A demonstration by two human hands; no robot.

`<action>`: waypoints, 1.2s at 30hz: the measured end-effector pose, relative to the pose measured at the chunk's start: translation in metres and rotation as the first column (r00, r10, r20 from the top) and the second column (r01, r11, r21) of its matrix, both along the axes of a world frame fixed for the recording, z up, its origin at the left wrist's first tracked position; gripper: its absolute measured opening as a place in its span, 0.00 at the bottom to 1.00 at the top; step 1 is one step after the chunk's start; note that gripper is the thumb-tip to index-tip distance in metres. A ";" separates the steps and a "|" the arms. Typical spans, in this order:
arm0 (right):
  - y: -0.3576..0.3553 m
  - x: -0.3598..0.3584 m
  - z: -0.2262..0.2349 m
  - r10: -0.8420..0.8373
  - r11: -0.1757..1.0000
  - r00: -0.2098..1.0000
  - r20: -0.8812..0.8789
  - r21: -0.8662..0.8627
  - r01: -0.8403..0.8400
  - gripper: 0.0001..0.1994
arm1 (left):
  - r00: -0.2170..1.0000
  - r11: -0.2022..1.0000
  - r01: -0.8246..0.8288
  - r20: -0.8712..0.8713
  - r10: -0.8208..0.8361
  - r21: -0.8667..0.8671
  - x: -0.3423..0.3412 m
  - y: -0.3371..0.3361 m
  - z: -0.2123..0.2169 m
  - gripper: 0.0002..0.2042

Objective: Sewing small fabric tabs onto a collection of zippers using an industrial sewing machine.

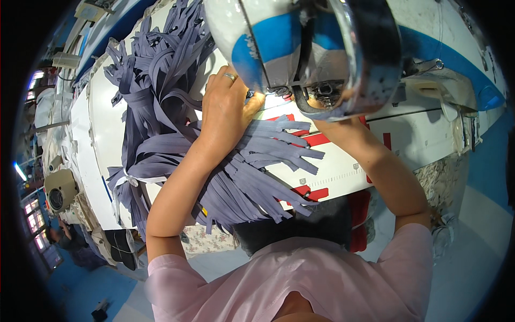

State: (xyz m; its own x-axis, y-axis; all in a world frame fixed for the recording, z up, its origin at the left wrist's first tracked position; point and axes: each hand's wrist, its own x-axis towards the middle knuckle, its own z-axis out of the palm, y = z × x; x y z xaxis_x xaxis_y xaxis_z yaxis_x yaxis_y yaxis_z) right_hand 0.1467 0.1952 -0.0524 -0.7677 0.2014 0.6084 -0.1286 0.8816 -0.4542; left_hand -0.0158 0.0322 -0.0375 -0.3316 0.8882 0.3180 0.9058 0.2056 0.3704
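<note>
Grey-blue zipper strips [155,80] lie heaped along the left part of the white tabletop [410,153], running from its far edge down to the near one, where many fan out past your left forearm toward the middle and some hang over the near edge. A white tie [130,181] circles part of the bundle near the tabletop's left side. Your left hand [225,99], wearing a ring [230,77], is partly closed beside the white and blue sewing machine [273,40], fingers bent and thumb reaching toward the lit spot under it; whether you pinch a strip there, I cannot tell. Your right hand [339,127] goes in under the machine's head, which hides your fingers, so how far open they are and what they hold cannot be told. Red tape pieces [316,139] mark the tabletop between your forearms, some partly covered by strip ends, near a printed ruler scale [335,176].
</note>
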 end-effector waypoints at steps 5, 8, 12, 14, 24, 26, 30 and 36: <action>0.002 0.004 -0.019 -0.015 0.999 0.999 0.034 -0.038 0.017 0.13 | 1.000 1.000 0.014 -0.022 -0.013 0.012 0.002 0.002 0.000 0.11; 0.003 0.002 -0.017 -0.022 1.000 0.999 0.023 0.016 0.021 0.16 | 0.999 1.000 -0.010 0.040 0.010 0.005 0.001 0.000 0.000 0.11; 0.004 0.002 -0.020 0.000 0.999 1.000 0.007 0.046 -0.001 0.18 | 0.999 1.000 -0.016 0.029 0.016 -0.012 0.000 -0.001 -0.002 0.11; 0.003 0.005 -0.029 0.002 0.998 1.000 -0.029 0.055 0.000 0.19 | 1.000 1.000 0.001 -0.005 -0.001 0.005 0.000 0.001 0.002 0.11; 0.002 0.001 -0.010 0.003 0.999 0.998 0.058 0.041 -0.005 0.09 | 0.997 0.999 0.016 -0.078 -0.013 0.046 0.003 0.001 0.000 0.11; 0.002 0.001 -0.008 0.000 0.996 0.999 0.051 0.088 -0.005 0.08 | 0.999 0.999 -0.006 -0.040 0.007 0.033 0.005 0.002 0.003 0.11; 0.005 0.003 0.004 0.015 0.984 0.988 0.151 0.176 -0.041 0.06 | 0.997 0.999 -0.013 -0.077 0.015 0.036 0.004 -0.001 0.001 0.12; 0.009 0.013 0.024 0.056 0.917 0.998 0.014 0.394 -0.057 0.13 | 0.984 0.998 0.063 0.167 -0.064 0.015 -0.005 -0.014 0.029 0.09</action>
